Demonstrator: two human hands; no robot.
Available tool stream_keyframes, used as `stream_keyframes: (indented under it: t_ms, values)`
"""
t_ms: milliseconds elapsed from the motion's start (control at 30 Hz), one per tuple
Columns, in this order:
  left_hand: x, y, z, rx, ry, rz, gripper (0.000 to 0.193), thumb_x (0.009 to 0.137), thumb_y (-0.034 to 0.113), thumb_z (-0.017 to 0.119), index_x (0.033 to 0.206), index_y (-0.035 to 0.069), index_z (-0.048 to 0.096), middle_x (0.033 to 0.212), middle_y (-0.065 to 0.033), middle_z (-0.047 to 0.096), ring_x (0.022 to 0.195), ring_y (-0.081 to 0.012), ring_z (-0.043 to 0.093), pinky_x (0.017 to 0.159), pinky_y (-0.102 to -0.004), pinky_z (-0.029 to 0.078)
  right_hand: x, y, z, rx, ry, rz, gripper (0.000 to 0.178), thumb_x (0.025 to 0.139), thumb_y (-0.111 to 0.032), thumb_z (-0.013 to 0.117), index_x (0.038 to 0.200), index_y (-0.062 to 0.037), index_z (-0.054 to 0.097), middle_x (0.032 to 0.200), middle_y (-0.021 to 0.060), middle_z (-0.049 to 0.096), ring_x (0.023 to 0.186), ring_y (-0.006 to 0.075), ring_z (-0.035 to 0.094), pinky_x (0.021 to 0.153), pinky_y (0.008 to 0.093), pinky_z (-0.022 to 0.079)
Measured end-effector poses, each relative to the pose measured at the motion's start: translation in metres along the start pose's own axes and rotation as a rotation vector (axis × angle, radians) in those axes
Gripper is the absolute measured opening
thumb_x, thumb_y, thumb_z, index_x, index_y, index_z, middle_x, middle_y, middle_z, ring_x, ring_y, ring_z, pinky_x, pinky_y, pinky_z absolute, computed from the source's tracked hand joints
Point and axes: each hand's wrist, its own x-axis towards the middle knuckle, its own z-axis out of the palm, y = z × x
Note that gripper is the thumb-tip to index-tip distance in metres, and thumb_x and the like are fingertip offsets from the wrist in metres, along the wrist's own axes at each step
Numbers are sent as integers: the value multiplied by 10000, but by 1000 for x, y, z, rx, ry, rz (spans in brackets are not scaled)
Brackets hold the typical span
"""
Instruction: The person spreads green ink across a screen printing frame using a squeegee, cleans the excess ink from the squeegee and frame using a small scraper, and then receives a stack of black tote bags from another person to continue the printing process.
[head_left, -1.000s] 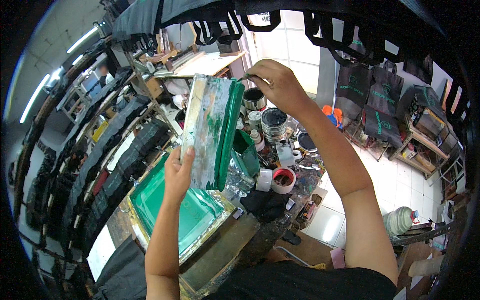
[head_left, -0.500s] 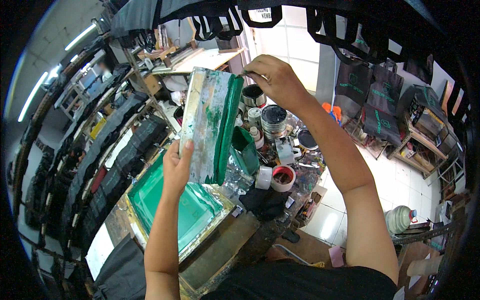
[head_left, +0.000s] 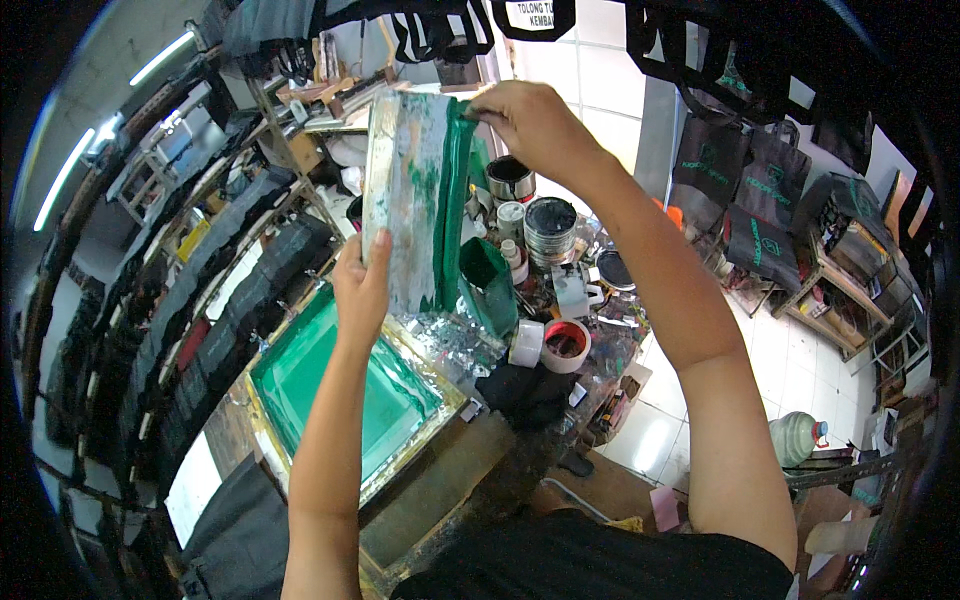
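Currently, a wooden squeegee (head_left: 408, 205) is held up above a stained workbench (head_left: 450, 345), between the two hands. The left hand (head_left: 361, 290) clasps its left long edge near the lower end, the thumb lying flat on the face turned upward. At the upper right corner, the right hand (head_left: 528, 125) reaches in from the right with thumb and fingers pinched narrow; whether they grip the blade or some small thing, I cannot tell.

The squeegee's long axis runs nearly upright in view, away from the person, its far end leaning slightly right. Its ink-coated blade (head_left: 451, 210) (thick, glossy green along its length) faces right, and the pale wooden edge faces left.

Below and nearer the person, a printing screen (head_left: 262, 415) smeared with green lies on the workbench, its far right corner toward the squeegee's lower end. Just right of the blade stands a green container (head_left: 490, 290). Toward the workbench's right edge are a metal can (head_left: 550, 235), a red-cored tape roll (head_left: 580, 352) and a crumpled black cloth (head_left: 525, 395).
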Motion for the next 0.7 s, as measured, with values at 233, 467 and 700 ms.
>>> stream_keyframes:
  t_ms: [233, 467, 700]
  values:
    - [26, -11, 36, -126, 202, 51, 410, 955, 392, 613, 967, -18, 621, 813, -36, 589, 744, -96, 482, 668, -268, 416, 34, 5, 6, -125, 18, -18, 185, 880, -47, 607, 1026, -13, 716, 946, 175, 690, 847, 310, 682, 787, 394, 533]
    - [27, -18, 59, -99, 257, 61, 390, 961, 378, 609, 976, -12, 625, 815, -37, 597, 757, -100, 495, 684, -265, 421, 20, 11, 15, -120, 21, -23, 177, 875, -36, 575, 1001, -4, 696, 922, 171, 671, 877, 348, 649, 818, 396, 521]
    - [23, -35, 67, -118, 245, 78, 369, 966, 357, 604, 997, -10, 633, 837, -43, 609, 774, -107, 510, 709, -265, 428, -9, 13, 28, -82, 3, -35, 185, 827, -30, 514, 939, -11, 660, 886, 193, 655, 859, 368, 649, 790, 436, 533]
